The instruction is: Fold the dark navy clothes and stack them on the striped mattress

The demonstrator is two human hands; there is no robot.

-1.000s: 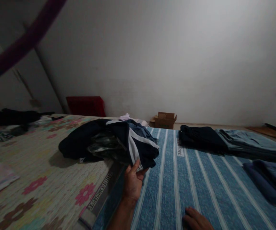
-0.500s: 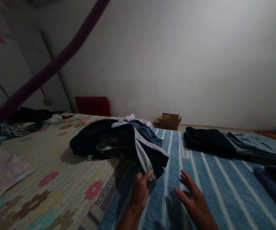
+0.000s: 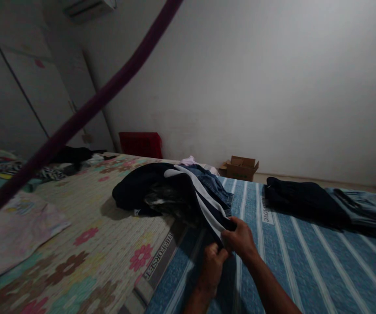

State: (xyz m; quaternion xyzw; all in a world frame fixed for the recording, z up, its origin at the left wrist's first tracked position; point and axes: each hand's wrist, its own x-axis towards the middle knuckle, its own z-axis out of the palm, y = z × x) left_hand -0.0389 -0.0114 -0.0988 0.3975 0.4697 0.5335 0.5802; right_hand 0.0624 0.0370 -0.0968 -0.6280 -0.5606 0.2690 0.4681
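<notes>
A navy garment with white stripes (image 3: 135, 192) is held up at one edge by the left hand (image 3: 211, 270) and the right hand (image 3: 240, 237), which are set close together; the fingers (image 3: 232, 226) of both hands are curled narrowly and pinch the cloth between them. The garment is bunched where a blue-and-white striped mattress (image 3: 305, 266) meets a floral mat (image 3: 86, 266); a dark, glossy patterned lining (image 3: 168, 201) is seen in its folds. A denim garment (image 3: 211, 183) is tucked against its far side, and a pale pink cloth (image 3: 188, 160) is seen just behind.

On the right of the striped mattress, a folded dark garment (image 3: 302, 203) is laid beside folded grey-blue trousers (image 3: 360, 209); a printed label (image 3: 266, 209) is seen on the mattress near the dark garment. A heap of mixed clothing (image 3: 21, 168) is piled at the far left, and a pale patterned sheet (image 3: 18, 231) is spread on the mat. An open cardboard box (image 3: 242, 169) and a red crate (image 3: 141, 145) are placed on the floor against a white wall (image 3: 240, 78); an air conditioner (image 3: 86, 8) is mounted high up, and a blurred purple band (image 3: 86, 113) crosses the view.
</notes>
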